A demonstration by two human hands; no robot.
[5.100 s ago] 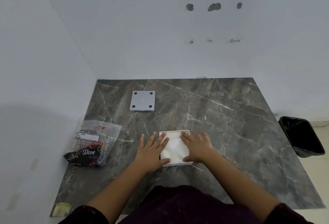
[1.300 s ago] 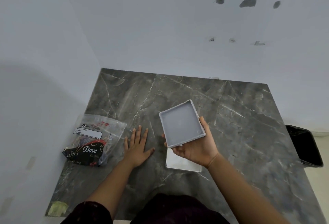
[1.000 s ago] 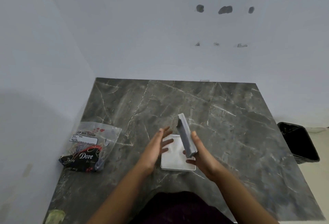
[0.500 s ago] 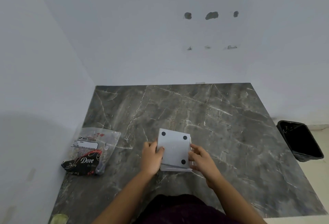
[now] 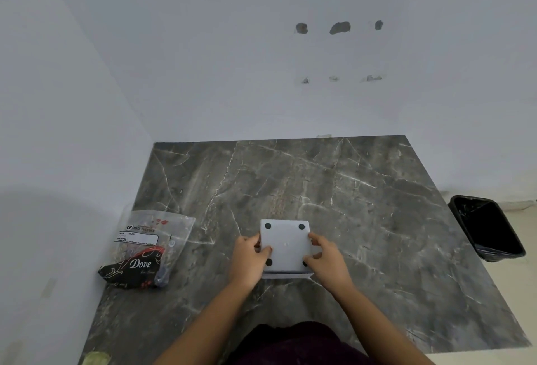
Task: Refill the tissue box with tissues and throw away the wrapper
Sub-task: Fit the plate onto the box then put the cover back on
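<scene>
While both hands press at mid-table: grey base panel (image 5: pixel 286 244) with 4 black dots lying atop white tissue box (image 5: pixel 286 275)
Left hand (image 5: pixel 250 260): clamped on panel's left edge, thumb on top
Right hand (image 5: pixel 327 261): clamped on panel's right edge
Wrapper (image 5: pixel 146 248): flat on marble table (image 5: pixel 363 205), well left of box
Black bin (image 5: pixel 488 226): on floor, beyond table's right edge

One tissue box (image 5: pixel 285 244), one wrapper (image 5: pixel 145 248), one bin (image 5: pixel 488 226), two hands (image 5: pixel 250 260)

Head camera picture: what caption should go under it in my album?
Both hands, left and right, press the grey base onto the tissue box, with the wrapper lying beside it.
</scene>
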